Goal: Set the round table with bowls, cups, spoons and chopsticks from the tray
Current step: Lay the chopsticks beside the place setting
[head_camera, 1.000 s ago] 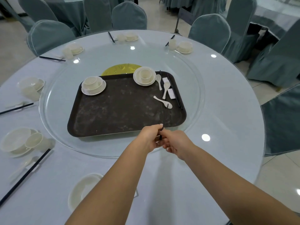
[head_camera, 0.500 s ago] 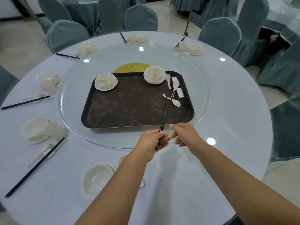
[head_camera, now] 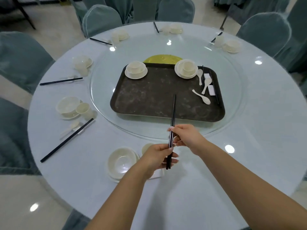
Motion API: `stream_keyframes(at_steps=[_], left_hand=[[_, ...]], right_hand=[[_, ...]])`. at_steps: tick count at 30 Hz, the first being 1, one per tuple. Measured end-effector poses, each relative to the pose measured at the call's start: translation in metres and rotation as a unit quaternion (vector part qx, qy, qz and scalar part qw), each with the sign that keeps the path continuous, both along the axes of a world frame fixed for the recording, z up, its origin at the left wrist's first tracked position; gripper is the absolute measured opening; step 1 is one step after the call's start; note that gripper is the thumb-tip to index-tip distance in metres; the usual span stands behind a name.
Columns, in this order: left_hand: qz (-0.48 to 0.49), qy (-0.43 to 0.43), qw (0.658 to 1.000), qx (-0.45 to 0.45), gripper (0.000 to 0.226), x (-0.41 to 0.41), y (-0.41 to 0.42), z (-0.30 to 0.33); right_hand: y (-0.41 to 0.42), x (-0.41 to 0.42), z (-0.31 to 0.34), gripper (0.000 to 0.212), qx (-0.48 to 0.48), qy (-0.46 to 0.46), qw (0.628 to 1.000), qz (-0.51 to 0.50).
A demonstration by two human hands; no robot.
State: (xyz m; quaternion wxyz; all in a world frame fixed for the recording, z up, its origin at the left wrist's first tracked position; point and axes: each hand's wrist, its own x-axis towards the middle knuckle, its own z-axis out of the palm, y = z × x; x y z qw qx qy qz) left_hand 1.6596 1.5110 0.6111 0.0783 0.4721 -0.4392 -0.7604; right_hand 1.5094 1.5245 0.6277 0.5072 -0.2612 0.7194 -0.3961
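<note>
Both my hands hold one pair of black chopsticks (head_camera: 172, 117) above the table's near edge. My left hand (head_camera: 157, 156) grips their near end and my right hand (head_camera: 186, 136) pinches them a little farther up; their tips point over the dark tray (head_camera: 149, 100). On the tray stand two bowl-and-cup sets (head_camera: 135, 70) (head_camera: 186, 68), three white spoons (head_camera: 201, 96), white chopstick rests (head_camera: 211, 90) and more chopsticks (head_camera: 216, 95). A white bowl (head_camera: 121, 161) sits just left of my left hand, with a cup (head_camera: 146, 147) partly hidden behind that hand.
The tray lies on a glass turntable (head_camera: 232, 113) on the round table (head_camera: 83, 180). Several set places with bowls, cups and chopsticks ring the left and far sides, such as the left place's bowl (head_camera: 68, 106). Covered chairs (head_camera: 101, 22) surround the table.
Both hands drew the chopsticks off the tray toward me and left, down over the near place setting. The view has widened as my head moved back.
</note>
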Motion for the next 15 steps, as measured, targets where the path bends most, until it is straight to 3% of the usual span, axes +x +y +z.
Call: stream_keyframes(at_steps=[3, 9, 15], left_hand=[[-0.041, -0.037, 0.998, -0.041, 0.018, 0.022, 0.007, -0.014], [-0.029, -0.121, 0.984, -0.125, 0.014, 0.044, 0.031, -0.044], [-0.075, -0.170, 0.973, -0.134, 0.006, 0.054, 0.055, -0.071]], right_hand=[[0.010, 0.015, -0.014, 0.019, 0.017, -0.016, 0.999, 0.028], [0.042, 0.043, -0.047, 0.025, 0.064, -0.012, 0.996, 0.062], [0.070, 0.061, -0.072, 0.022, 0.100, 0.015, 0.992, 0.076]])
